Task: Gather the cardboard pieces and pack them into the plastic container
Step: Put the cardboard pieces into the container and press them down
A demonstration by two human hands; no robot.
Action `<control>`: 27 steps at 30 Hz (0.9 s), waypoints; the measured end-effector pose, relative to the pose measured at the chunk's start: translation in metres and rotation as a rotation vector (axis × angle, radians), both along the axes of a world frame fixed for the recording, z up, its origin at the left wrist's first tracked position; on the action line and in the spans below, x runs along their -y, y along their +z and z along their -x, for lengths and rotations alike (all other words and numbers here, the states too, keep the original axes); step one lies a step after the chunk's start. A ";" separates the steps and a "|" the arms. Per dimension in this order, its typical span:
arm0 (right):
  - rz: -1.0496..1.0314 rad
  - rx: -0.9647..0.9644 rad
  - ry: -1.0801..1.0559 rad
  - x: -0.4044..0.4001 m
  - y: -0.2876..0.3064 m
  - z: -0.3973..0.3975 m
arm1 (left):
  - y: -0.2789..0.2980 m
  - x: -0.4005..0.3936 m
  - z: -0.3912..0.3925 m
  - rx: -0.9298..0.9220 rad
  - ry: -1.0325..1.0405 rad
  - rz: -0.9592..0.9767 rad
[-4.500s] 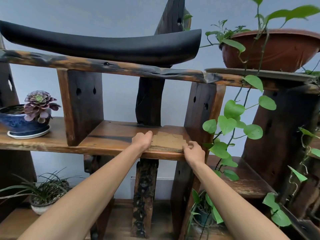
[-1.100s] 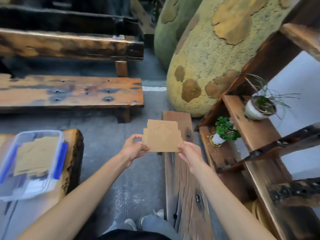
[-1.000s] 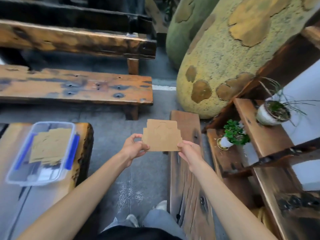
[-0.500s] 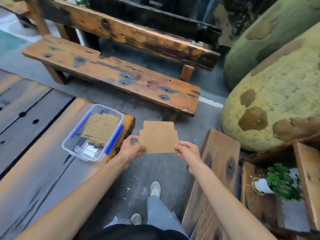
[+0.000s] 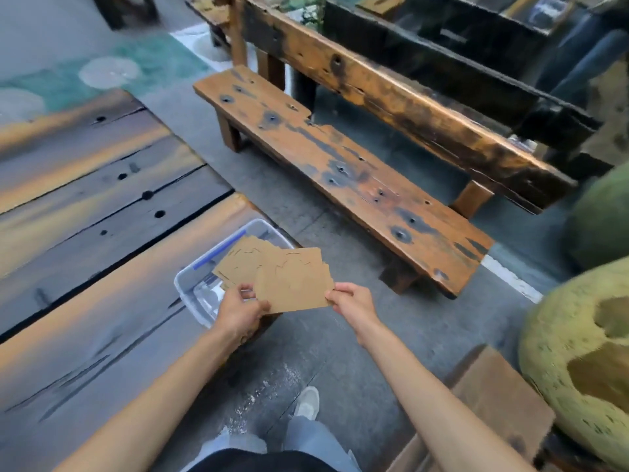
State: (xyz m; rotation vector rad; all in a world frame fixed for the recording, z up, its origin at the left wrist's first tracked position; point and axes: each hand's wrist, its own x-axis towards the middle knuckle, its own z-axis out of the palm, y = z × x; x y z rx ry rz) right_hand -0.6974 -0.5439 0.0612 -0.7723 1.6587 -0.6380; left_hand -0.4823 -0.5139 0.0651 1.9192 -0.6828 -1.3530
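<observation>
2 hands (image 5: pixel 238 310) (image 5: pixel 352 303), 2 cardboard stacks (image 5: pixel 294 282) (image 5: pixel 240 265), 1 plastic container (image 5: pixel 190 287), 1 bench (image 5: pixel 340 175)

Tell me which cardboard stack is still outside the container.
The cardboard stack pinched between the left hand and right hand; the other cardboard pieces already lie in the clear plastic container.

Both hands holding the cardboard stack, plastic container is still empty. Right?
Not quite. The head view shows both hands, left and right, holding the cardboard stack, but the plastic container is not empty: cardboard pieces already lie inside it.
</observation>
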 end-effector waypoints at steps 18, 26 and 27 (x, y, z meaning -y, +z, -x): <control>0.064 -0.457 0.659 0.111 -0.007 -0.094 | -0.026 0.028 -0.056 0.326 0.058 -0.085; 0.173 -0.710 0.918 0.119 -0.015 -0.099 | -0.049 0.029 -0.057 0.419 -0.022 -0.162; 0.186 -0.730 0.942 0.119 -0.016 -0.098 | -0.050 0.028 -0.058 0.434 -0.051 -0.179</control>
